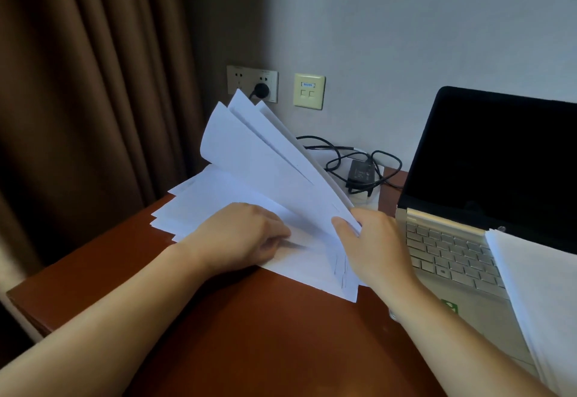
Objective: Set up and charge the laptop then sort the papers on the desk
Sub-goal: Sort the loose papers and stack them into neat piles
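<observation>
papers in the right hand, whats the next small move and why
Probably lay the lifted sheets onto the stack on the laptop: the right hand grips them fanned upright off the flat pile, which the left hand holds on the desk, so that batch looks already split off.

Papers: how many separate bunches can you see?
3. One fanned bunch held up by the right hand; one flat pile on the desk under the left hand; one stack on the laptop keyboard. More may lie beyond the frame.
</observation>
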A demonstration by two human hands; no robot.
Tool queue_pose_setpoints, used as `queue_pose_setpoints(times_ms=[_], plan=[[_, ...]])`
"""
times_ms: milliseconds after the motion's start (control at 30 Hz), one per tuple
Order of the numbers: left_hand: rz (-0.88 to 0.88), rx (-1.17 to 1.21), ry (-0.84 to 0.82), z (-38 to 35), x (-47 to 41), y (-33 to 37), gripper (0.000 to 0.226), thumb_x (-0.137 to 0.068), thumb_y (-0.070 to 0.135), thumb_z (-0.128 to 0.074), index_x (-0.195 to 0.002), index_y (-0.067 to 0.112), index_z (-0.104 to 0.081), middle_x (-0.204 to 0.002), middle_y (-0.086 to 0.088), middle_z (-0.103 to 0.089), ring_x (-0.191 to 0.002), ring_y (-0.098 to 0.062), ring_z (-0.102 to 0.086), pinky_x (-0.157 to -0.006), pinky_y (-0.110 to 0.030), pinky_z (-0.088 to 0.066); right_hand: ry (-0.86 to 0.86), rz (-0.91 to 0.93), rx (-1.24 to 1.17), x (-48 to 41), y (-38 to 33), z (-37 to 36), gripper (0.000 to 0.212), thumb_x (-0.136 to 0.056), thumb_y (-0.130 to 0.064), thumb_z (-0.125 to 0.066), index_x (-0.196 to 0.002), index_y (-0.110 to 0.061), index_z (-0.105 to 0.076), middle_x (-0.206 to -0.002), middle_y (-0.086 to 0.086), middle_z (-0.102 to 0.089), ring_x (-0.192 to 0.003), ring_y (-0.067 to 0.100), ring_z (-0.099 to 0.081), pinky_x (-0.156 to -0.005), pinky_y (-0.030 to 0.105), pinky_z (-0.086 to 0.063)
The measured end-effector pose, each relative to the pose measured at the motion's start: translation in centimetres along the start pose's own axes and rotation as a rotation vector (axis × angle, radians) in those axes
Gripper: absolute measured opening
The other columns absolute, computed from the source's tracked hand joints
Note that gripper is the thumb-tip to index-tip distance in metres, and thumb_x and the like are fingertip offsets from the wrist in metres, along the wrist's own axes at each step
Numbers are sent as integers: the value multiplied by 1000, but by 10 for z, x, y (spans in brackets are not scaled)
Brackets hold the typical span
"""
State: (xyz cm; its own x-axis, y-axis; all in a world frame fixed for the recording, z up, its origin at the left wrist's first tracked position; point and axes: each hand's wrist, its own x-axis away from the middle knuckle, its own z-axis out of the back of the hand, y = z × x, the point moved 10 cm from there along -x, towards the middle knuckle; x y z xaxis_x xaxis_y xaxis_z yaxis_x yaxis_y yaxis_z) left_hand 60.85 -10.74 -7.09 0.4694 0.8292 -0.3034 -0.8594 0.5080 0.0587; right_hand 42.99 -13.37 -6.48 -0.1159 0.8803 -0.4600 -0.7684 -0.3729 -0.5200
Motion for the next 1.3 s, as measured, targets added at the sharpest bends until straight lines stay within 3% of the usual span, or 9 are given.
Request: queue_pose_setpoints(times_ms=[367,467,600,733,833,933,1033,1133,1300], plan=[[-53,-34,333,33,1,0,31,-95,32,-50,-87,16,-75,-83,-1,-72,-73,-25,-67,-62,-41,-54,-92,120,-20,4,-22,-6,48,-94,-43,-57,-61,-13,-41,-52,1,-32,-47,17,-31,-49,31,-26],[-95,-110,425,43,3,11,31,-99,32,-51,-92,14,-75,-89,-2,-74,-77,-28,-69,-72,-42,-54,-152,140,17,9,-32,-10,33,-89,-53,-59,-67,-29,-55,-64,-6,-53,-59,9,-49,-51,28,-36],[-185,-266,580,55,10,27,20,-101,26,-58,-98,17,-76,-100,-1,-74,-94,-28,-67,-92,-43,-43,-80,201,153,7,-35,-7,48,-93,-34,-63,-59,-20,-32,-56,-1,-33,-53,18,-35,-48,31,-22],[-187,-361,856,80,28,49,8,-91,17,-70,-88,22,-76,-98,-3,-69,-103,-30,-58,-91,-49,-39,-15,87,-42,1,-18,4,43,-95,-29,-62,-61,-14,-41,-52,-2,-31,-49,16,-27,-47,31,-20],[-224,-274,794,74,25,53,7,-91,20,-68,-86,20,-73,-97,-4,-66,-104,-30,-56,-89,-44,-40,14,-4,-222,-2,-7,10,38,-95,-25,-60,-62,-12,-46,-54,-3,-35,-51,14,-29,-51,31,-22],[-105,-96,552,46,5,30,14,-92,33,-62,-91,24,-73,-100,2,-63,-103,-23,-55,-86,-31,-37,34,-83,-335,-7,2,13,36,-94,-21,-59,-64,-5,-47,-59,4,-41,-54,15,-34,-54,31,-23],[290,263,344,25,-14,-11,17,-96,41,-63,-106,30,-71,-114,9,-60,-105,-11,-54,-89,-26,-40,14,-113,-487,-11,-3,22,23,-98,-17,-56,-75,-17,-62,-70,-6,-63,-61,9,-54,-57,28,-38],[688,862,214,-1,-23,-38,37,-99,51,-55,-126,27,-62,-128,8,-59,-112,-10,-56,-98,-26,-42,37,-169,-688,-18,-3,43,18,-100,-18,-55,-100,-30,-68,-99,-8,-74,-92,8,-69,-77,31,-54],[777,1773,211,-16,-47,-17,54,-80,54,-69,-121,18,-71,-104,-3,-78,-88,-21,-74,-83,-35,-56,7,-345,-1129,-26,10,60,29,-101,-11,-52,-126,-22,-61,-117,-6,-72,-109,14,-67,-95,37,-52]])
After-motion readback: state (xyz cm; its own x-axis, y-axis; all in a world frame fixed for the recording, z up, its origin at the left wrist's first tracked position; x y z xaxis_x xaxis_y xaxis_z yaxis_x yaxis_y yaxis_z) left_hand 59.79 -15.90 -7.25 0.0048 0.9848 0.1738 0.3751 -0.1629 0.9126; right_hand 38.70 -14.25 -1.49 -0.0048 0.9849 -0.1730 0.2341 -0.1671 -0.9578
